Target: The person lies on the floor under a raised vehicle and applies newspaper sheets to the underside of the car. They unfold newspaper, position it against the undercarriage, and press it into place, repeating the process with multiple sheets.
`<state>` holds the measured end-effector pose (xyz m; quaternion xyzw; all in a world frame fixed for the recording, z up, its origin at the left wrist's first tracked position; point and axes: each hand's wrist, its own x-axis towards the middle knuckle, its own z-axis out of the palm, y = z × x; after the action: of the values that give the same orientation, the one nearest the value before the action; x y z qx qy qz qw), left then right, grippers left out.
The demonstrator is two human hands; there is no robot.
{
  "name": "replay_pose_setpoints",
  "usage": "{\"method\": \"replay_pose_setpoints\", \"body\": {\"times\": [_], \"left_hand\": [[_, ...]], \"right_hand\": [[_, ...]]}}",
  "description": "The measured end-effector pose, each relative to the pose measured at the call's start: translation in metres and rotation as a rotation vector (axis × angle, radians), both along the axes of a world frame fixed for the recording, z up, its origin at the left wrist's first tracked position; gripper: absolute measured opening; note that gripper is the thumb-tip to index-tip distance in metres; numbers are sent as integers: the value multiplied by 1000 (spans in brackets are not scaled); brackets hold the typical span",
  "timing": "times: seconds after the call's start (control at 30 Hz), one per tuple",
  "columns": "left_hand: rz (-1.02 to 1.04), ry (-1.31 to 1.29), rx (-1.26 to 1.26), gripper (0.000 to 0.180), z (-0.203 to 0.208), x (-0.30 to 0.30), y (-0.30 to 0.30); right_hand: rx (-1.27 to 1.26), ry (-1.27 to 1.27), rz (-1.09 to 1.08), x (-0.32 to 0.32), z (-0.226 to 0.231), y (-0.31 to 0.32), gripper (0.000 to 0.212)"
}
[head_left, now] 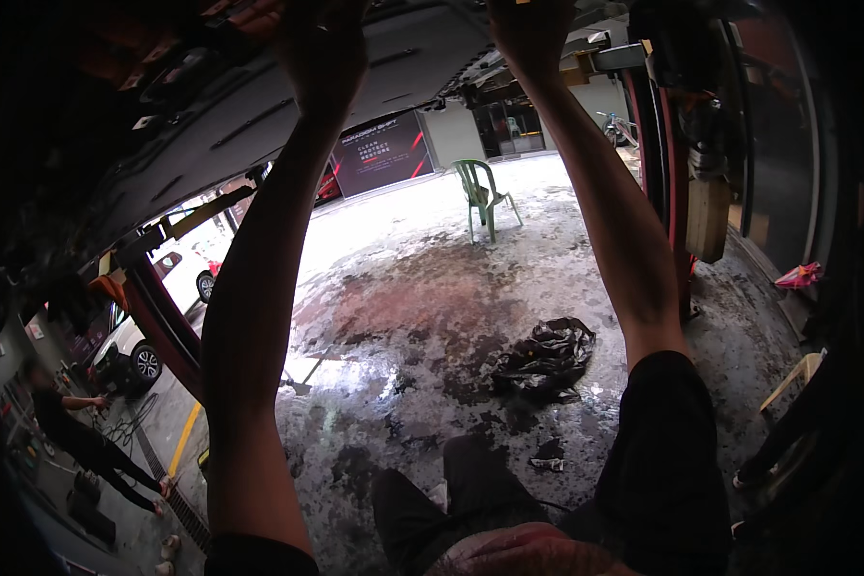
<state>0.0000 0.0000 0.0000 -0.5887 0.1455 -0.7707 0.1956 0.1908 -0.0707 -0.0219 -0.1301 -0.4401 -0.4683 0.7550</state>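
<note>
Both my arms reach up to the underside of a raised car (259,115), which spreads across the top left and top middle. At the top edge, my left hand (324,62) is against or just under the dark underside. My right hand (531,43) is raised farther right, close to the end of the ribbed underbody panel. Shadow and the picture's edge hide the fingers of both hands. Whether either holds a tool or a part cannot be made out.
Red lift posts (168,322) (677,182) stand on both sides. A crumpled black plastic sheet (547,360) lies on the stained floor, with a green chair (485,197) beyond. At left are a person (77,413) and a white car (134,350); a stool (792,379) stands right.
</note>
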Motion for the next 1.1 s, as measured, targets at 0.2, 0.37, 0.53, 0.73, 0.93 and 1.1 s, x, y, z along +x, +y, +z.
{"method": "replay_pose_setpoints", "body": {"times": [0.2,0.37,0.53,0.73,0.93,1.1], "left_hand": [[-17,16,38,12,9,4,-7],[223,-189,111,8,5,13,-10],[269,-179,135,11,8,8,-8],[256,22,-144,13,6,-8,-29],[567,-114,-73,18,8,-5,-29],[644,-111,-107,24,8,-9,-39]], "right_hand": [[42,68,-22,4,2,2,19],[143,81,-361,9,5,-4,24],[-164,23,51,3,3,-13,22],[-382,97,-33,-1,7,-44,13],[-263,47,-63,4,14,-37,12],[-381,74,113,5,13,-47,13]]}}
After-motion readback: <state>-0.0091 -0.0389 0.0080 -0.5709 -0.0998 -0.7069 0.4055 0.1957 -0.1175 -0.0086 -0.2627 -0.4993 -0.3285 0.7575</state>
